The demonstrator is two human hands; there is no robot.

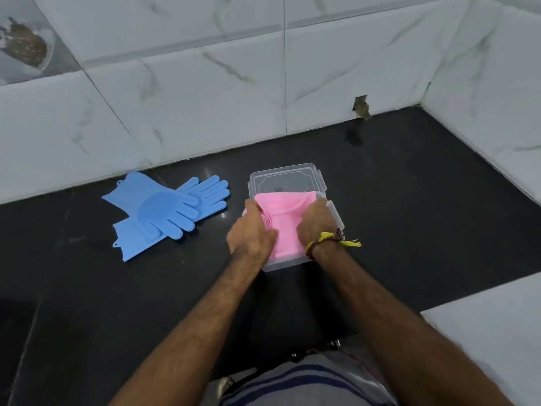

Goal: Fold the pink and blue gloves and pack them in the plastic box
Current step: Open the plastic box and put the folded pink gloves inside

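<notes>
— Where are the hands?

— Both are on the folded pink gloves [285,221], which sit in the clear plastic box [292,263] on the black counter [409,200]. The left hand [251,232] holds the bundle's left edge, fingers curled over it and thumb on top. The right hand [317,222] clasps the right edge, fingers bent down along the box wall.

— So both are gripping?

— Yes, each has its fingers curled round the pink material; the bundle lies between the two hands, and its far edge rises just above the box rim.

— And the lid?

— A clear lid [288,180] lies just beyond the hands, touching or overlapping the box's far side; I cannot tell which.

— The blue gloves?

— The blue gloves [167,209] lie flat and unfolded, well to the left of the left hand, crossed one over the other, fingers pointing toward the box, cuffs away from it.

— Anything else near the grip?

— A thread band [330,238] with yellow tassels circles the right wrist, just behind the right hand. A marble-patterned tiled wall [205,98] rises beyond the lid.
</notes>
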